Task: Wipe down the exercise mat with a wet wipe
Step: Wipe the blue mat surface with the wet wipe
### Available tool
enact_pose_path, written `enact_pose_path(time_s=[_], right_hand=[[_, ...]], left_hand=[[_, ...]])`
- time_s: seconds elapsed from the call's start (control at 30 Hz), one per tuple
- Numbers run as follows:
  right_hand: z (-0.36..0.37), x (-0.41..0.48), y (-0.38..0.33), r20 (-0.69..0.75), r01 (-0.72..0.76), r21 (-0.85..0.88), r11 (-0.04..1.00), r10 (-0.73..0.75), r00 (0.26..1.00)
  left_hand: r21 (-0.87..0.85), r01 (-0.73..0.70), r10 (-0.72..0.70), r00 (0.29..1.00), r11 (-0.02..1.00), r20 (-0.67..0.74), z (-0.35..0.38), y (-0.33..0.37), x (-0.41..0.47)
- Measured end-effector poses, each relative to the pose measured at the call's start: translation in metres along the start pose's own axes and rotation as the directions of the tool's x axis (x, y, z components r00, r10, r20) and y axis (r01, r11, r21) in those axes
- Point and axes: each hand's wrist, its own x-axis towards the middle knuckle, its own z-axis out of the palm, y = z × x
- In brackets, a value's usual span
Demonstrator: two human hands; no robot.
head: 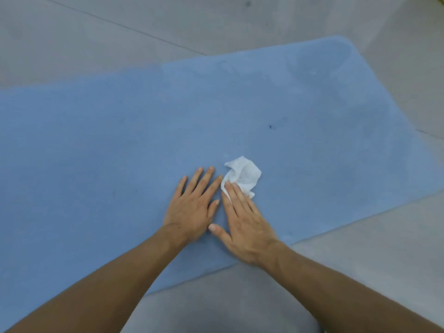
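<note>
Your right hand (249, 229) is pressing the crumpled white wet wipe (245, 175) onto the blue exercise mat (96, 140), its fingers (236, 198) straight and held together, your left hand (192, 207) is lying flat just beside, fingers slightly spread, the mat is lying on the grey floor (120, 25)

Single head-worn camera is looking forward and steeply down, sitting close over the blue exercise mat (108, 140); grey floor (96, 32) is showing toward 12 o'clock.

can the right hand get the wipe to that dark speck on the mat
Probably yes: the right hand presses the wipe just short of the dark speck, with only bare mat between.
</note>
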Motion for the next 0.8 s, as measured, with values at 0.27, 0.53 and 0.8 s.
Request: enact_pose_path(time_s=[0.27, 0.53, 0.8], right_hand=[[-0.024, 0.083, 0.013, 0.006, -0.084, -0.038, 0.996, 0.084, 0.996], [-0.014, 0.077, -0.022, 0.107, 0.104, -0.057, 0.993, -0.098, 0.989], [0.004, 0.052, -0.043, 0.174, 0.359, -0.137, 0.923, -0.335, 0.926]], left_hand=[[-0.015, 0.130, -0.130, 0.991, 0.991, 0.006, -0.004, -0.047, -0.041], [-0.045, 0.254, -0.254, 0.967, 0.966, 0.002, 0.003, -0.072, -0.068], [-0.046, 0.320, -0.320, 0.947, 0.946, 0.011, 0.004, -0.086, -0.105]])
